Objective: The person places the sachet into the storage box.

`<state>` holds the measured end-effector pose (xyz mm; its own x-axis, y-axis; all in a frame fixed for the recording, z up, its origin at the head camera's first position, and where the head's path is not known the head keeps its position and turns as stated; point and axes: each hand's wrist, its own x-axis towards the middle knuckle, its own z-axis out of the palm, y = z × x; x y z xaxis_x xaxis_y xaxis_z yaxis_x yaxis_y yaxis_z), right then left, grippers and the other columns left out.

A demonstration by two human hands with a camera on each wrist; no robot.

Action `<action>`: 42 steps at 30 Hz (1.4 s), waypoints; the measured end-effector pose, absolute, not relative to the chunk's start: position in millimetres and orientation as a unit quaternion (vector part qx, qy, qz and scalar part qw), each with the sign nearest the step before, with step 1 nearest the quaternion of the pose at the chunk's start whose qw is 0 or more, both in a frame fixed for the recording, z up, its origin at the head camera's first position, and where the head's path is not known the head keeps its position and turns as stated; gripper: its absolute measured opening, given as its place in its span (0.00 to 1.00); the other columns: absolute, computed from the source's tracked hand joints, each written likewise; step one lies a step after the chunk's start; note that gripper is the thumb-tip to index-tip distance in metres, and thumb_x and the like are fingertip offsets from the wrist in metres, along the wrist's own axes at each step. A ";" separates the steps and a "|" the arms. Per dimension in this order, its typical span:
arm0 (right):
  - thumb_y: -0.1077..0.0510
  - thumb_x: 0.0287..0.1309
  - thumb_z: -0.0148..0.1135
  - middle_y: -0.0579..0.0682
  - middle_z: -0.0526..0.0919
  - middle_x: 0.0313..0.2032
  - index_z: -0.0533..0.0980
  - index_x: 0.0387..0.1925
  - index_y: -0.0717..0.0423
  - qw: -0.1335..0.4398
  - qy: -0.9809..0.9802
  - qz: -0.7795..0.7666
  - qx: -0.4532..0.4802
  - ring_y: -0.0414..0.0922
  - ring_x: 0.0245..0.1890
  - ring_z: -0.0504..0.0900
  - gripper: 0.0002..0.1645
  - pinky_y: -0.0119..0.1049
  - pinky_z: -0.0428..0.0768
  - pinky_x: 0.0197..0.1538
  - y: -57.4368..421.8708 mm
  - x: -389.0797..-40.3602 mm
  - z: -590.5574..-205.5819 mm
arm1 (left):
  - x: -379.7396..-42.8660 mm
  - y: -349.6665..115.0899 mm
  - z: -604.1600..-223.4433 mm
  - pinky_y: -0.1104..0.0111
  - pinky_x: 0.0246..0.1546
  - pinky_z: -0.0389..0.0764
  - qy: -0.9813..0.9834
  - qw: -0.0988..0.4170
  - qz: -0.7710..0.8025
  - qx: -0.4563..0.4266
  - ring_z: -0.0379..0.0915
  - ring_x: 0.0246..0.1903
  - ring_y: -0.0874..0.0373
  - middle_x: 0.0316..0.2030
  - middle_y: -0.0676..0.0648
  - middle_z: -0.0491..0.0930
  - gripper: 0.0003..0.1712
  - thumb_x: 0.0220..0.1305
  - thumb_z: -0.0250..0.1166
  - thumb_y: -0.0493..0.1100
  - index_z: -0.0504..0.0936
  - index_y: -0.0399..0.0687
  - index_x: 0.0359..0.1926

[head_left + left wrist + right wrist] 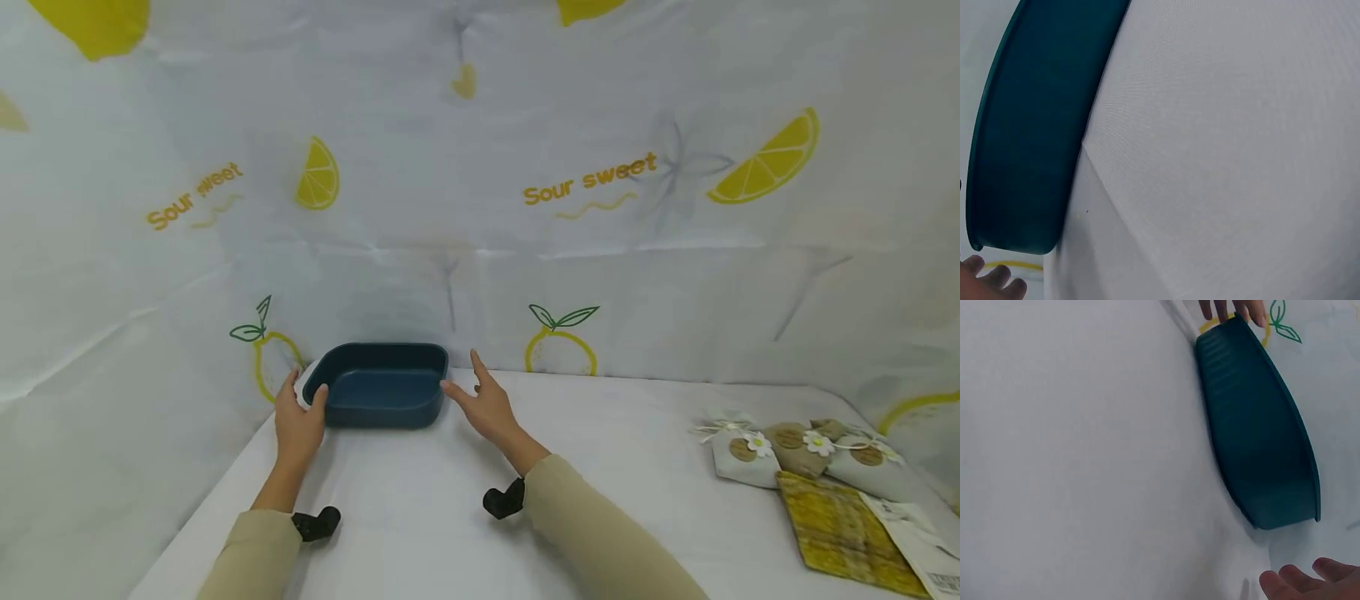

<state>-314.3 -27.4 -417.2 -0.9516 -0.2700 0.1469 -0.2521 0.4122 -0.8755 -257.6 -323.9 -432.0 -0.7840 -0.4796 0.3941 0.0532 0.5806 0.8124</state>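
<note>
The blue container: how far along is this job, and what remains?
Apparently done: the blue container stands open side up on the white table. In hand: the left hand and right hand flank it, neither plainly gripping. Remaining: the pouches and yellow packet lie apart at the right, none showing inside it, so any filling seemingly hasn't begun.

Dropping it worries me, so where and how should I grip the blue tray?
Probably grip the blue tray by both short, raised end walls, left hand from its left, right hand from its right: it sits upright, longest side to side.
</note>
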 end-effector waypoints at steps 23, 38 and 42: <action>0.51 0.66 0.54 0.57 0.65 0.75 0.58 0.79 0.44 0.022 0.791 -0.598 -0.125 0.58 0.68 0.75 0.41 0.53 0.75 0.67 -59.6 -307.5 -447.1 | -261.4 -331.1 -458.1 0.46 0.79 0.51 -0.820 0.145 -0.537 0.137 0.40 0.80 0.40 0.81 0.39 0.41 0.50 0.74 0.56 0.62 0.38 0.55 0.82; 0.52 0.66 0.55 0.55 0.65 0.75 0.61 0.77 0.38 0.005 0.786 -0.607 -0.117 0.56 0.71 0.72 0.38 0.52 0.73 0.70 -7.6 -309.9 -453.6 | -264.1 -299.6 -456.3 0.41 0.71 0.64 -0.859 0.134 -0.486 0.090 0.53 0.75 0.33 0.78 0.32 0.48 0.55 0.66 0.66 0.61 0.43 0.55 0.82; 0.52 0.68 0.56 0.55 0.64 0.76 0.61 0.77 0.38 0.004 0.784 -0.608 -0.121 0.56 0.73 0.69 0.37 0.53 0.70 0.73 10.2 -310.6 -454.6 | -269.4 -285.3 -457.4 0.42 0.75 0.58 -0.847 0.141 -0.507 0.075 0.48 0.78 0.37 0.79 0.35 0.49 0.56 0.64 0.69 0.60 0.47 0.48 0.81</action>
